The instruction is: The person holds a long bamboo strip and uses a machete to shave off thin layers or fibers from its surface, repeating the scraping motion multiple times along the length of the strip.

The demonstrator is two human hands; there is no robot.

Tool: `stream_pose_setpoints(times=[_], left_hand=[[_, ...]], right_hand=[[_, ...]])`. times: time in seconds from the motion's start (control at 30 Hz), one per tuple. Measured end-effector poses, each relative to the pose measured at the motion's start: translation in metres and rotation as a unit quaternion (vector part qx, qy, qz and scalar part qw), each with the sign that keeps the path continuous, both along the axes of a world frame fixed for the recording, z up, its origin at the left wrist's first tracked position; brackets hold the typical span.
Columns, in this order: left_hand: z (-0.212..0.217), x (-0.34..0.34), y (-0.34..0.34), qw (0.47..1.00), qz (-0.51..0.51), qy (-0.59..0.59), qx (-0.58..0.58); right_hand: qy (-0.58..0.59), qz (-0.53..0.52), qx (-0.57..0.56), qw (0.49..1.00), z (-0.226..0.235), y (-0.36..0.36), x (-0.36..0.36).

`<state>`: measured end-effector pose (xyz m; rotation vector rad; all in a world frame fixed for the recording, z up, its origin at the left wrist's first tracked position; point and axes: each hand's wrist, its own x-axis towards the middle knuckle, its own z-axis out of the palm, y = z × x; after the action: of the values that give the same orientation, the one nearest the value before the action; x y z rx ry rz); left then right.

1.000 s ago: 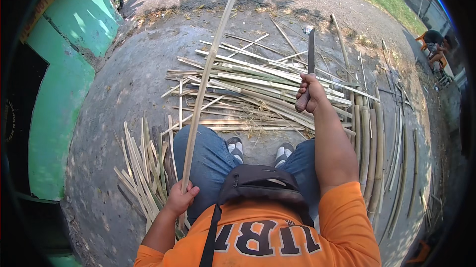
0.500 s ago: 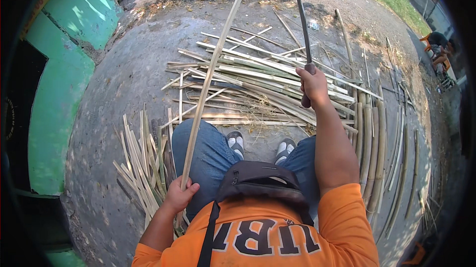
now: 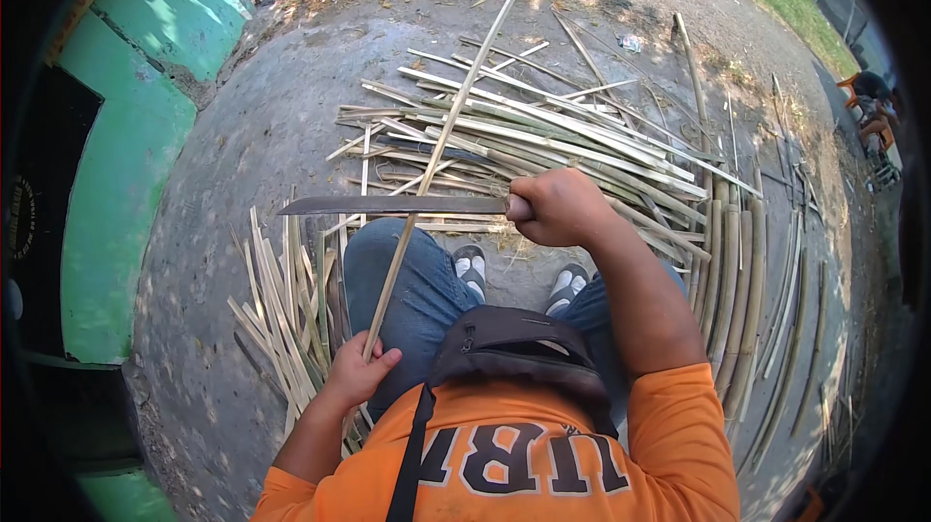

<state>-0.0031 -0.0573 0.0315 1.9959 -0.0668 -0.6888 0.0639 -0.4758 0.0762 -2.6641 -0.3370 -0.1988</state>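
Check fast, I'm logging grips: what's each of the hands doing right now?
Left hand: closed around the near end of a long bamboo strip.
Right hand: closed on the handle of a machete.

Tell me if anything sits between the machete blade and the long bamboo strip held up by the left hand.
Nothing visible does. The machete blade, gripped by the right hand, lies crosswise right at the long bamboo strip, which the left hand holds at its lower end. Whether steel touches bamboo cannot be told.

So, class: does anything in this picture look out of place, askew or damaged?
Nothing stands out. The left hand grips a long bamboo strip; the right hand holds a long knife level across it. Cut strips lie bunched by the left leg, more in a loose pile ahead.
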Motion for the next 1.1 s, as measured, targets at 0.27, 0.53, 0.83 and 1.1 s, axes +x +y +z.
stream_pose_setpoints(times=[0.27,0.53,0.83,1.1], left_hand=[[-0.002,-0.009,-0.004,1.000,0.009,-0.021,0.005],[0.005,-0.006,-0.007,0.997,-0.019,-0.038,0.070],[0.007,-0.010,-0.011,0.995,-0.012,-0.054,0.086],[0.009,-0.008,-0.011,0.992,-0.023,-0.069,0.100]], right_hand=[[0.023,0.008,0.001,1.000,-0.012,0.010,0.013],[0.104,0.014,-0.037,0.994,-0.013,0.020,0.013],[0.136,-0.020,0.012,0.990,-0.033,0.013,0.030],[0.142,-0.009,-0.017,0.990,-0.020,0.031,0.023]])
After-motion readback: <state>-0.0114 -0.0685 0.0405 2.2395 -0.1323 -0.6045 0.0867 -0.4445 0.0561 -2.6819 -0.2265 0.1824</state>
